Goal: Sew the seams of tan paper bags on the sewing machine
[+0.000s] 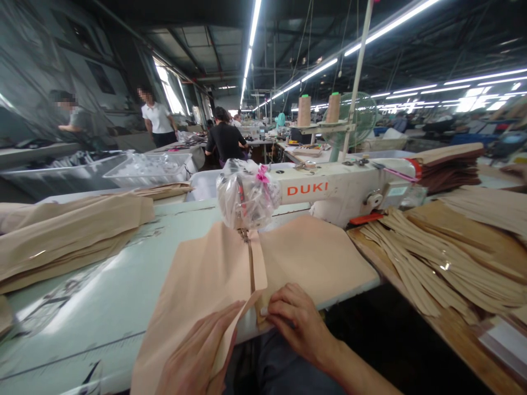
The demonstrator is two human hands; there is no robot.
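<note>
A tan fabric piece (206,280) lies under the head of a white DUKI sewing machine (329,189), with a seam running back to the needle. My left hand (193,354) lies flat on the fabric's near left flap, fingers stretched out. My right hand (298,321) presses its curled fingertips on the near edge of the right-hand fabric (313,255) beside the seam. A clear plastic bag (247,197) covers the machine's needle end.
Stacked tan pieces (61,233) lie at the left of the pale green table (102,307). Narrow tan strips (444,263) are piled on a wooden side table at right. Thread cones (304,109) stand behind the machine. Clear bins (148,170) and other people sit farther back.
</note>
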